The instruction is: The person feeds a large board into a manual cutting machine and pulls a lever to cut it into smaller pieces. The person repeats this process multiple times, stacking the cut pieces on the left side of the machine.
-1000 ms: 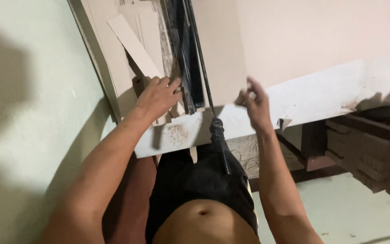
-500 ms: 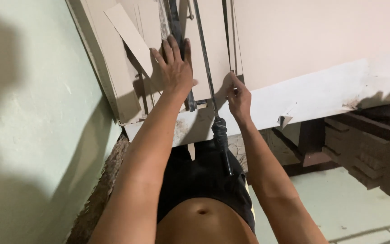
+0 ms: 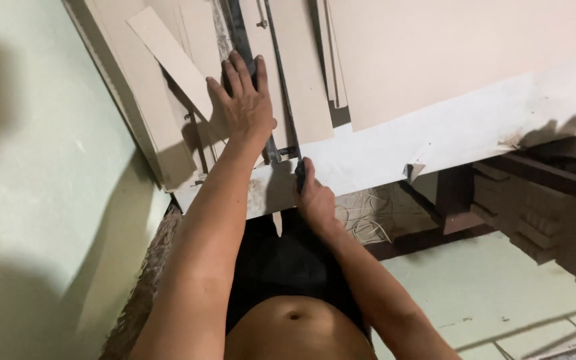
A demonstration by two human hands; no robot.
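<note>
My left hand (image 3: 245,100) lies flat, fingers spread, on tan cardboard sheets (image 3: 305,80) beside the dark bar of a lever cutter (image 3: 280,73) on the white table (image 3: 448,140). At the table's front edge my right hand (image 3: 315,197) is closed around the cutter's black handle (image 3: 299,168). The thin cutter arm runs away from that hand, up across the cardboard. A narrow cardboard strip (image 3: 168,60) lies at an angle just left of my left hand.
A large tan sheet (image 3: 448,53) covers the table's right part. A pale green wall (image 3: 35,167) stands close on the left. Stacked cardboard (image 3: 555,227) and loose cord (image 3: 361,223) lie under the table, above a tiled floor (image 3: 488,293).
My left hand moved from the table's edge up onto the cardboard and pressed flat. My right hand came down from the cardboard to the cutter handle and closed on it.
</note>
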